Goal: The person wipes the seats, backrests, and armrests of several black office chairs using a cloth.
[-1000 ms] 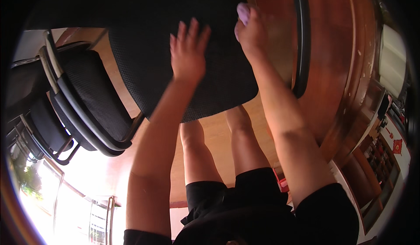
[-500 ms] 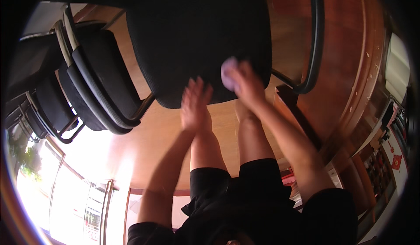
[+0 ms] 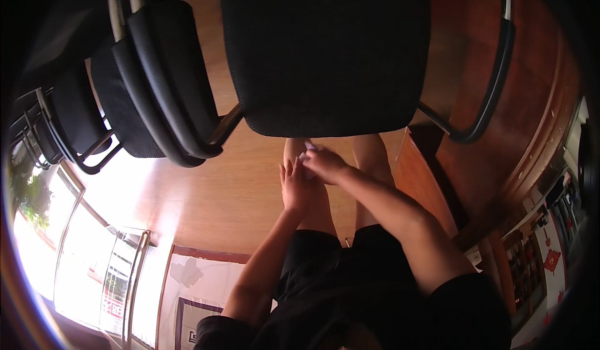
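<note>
The person is standing over a black chair seat (image 3: 325, 50), and both hands are meeting just below its near edge, in front of the bare legs; the right hand (image 3: 325, 164) is pinching a small pale cloth or wad of tissue (image 3: 307, 152), its grip closing on that scrap from above, seemingly so the material stays bunched between the fingertips; the left hand (image 3: 294, 187) is lying flat and open-fingered right beside it, touching the right hand's underside, probably steadying or receiving the wad; whether it is actually holding any of it cannot be told, as the scrap is small and partly hidden. The seat is filling the top of the view, with its dark armrest loop (image 3: 494, 81) curving down on the right; a stack of similar black chairs (image 3: 156, 87) is crowding the left side, nearly touching the seat's corner. Open room is lying mainly over the wooden floor (image 3: 212, 200) to the left of the legs, bright with window light; on the right a reddish wooden cabinet (image 3: 475, 169) is standing near, leaving less room.
</note>
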Tool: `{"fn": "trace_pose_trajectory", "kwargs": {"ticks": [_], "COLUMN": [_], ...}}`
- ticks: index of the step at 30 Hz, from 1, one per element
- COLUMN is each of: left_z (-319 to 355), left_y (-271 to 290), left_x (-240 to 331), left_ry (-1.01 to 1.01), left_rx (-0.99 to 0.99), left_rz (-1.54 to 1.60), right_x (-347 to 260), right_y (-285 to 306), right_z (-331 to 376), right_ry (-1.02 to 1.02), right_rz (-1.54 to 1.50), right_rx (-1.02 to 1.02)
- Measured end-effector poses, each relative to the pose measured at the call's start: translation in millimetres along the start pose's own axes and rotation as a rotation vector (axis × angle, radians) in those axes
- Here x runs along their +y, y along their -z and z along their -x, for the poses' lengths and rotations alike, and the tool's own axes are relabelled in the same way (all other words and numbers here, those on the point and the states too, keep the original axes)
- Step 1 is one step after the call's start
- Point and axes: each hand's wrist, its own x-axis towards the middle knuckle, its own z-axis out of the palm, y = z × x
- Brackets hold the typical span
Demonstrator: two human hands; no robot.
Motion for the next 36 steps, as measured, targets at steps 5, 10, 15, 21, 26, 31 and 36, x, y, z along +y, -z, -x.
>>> {"fn": "trace_pose_trajectory", "kwargs": {"ticks": [5,10,15,21,26,31,36], "left_z": [-95,-243,-182,-59,-100,-108,-125], "left_y": [79,161,43,-18,13,20,18], "left_x": [54,148,123,158,283,413,478], "left_ry": [-0.273,-0.499,-0.555,-0.400,-0.440,-0.204,-0.136], "left_rx": [0.453,0.681,0.339,-0.003,-0.112,-0.302,0.057], "left_rz": [0.136,-0.041,-0.225,0.185,0.727,0.899,0.996], "right_x": [-40,-55,30,54,38,80,61], "right_y": [178,365,169,105,175,228,255], "right_z": [-52,-105,-45,121,233,230,215], "right_ry": [0.455,0.390,0.076,-0.059,0.094,0.094,0.014], "right_rz": [0.122,0.453,0.364,-0.030,0.026,-0.185,-0.306], "right_rx": [0.532,1.419,0.895,0.611,1.355,1.545,1.460]}}
